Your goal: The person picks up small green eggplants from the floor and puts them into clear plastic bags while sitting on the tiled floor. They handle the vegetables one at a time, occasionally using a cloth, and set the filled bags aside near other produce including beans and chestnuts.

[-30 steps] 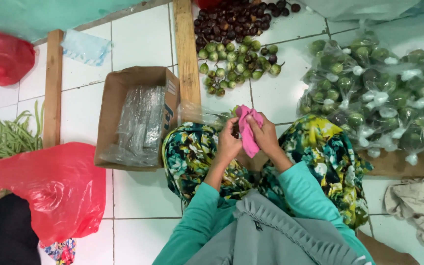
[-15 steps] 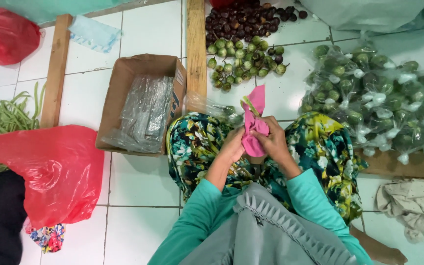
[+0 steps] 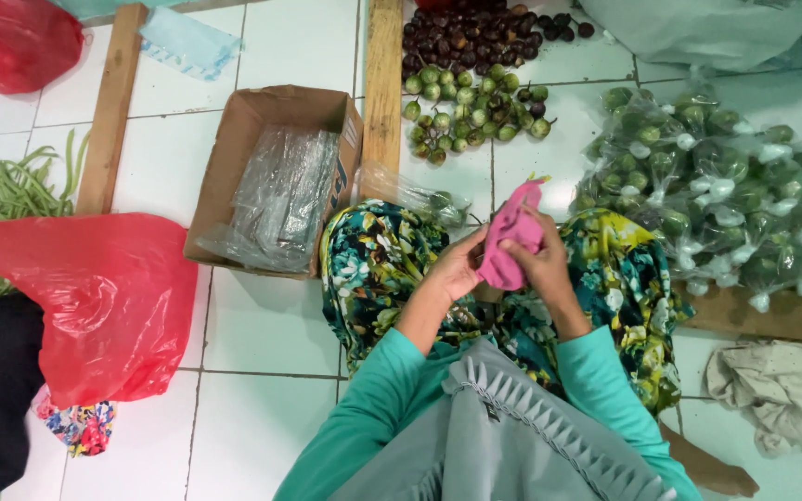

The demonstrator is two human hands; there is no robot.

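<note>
Left hand [image 3: 458, 269]: my grip pinches the pink bag's [image 3: 510, 243] near edge.
Right hand [image 3: 538, 262]: clamped on its far side.
Bag: over my lap, near loose green fruit [image 3: 472, 111].
Tip: I'd keep both edges taut.

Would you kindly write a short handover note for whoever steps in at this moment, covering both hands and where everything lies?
Left hand: holds the pink cloth from its left side, over the lap.
Right hand: grips the same cloth from the right, fingers curled over it.
Around: cardboard box of clear plastic bags to the left; loose small green fruits and dark fruits on the tiled floor ahead; pile of bagged green fruits to the right; red plastic bag far left.
Done: many fruits already bagged.
Left: a loose heap lies unbagged; a clear bag lies by the knee.
</note>
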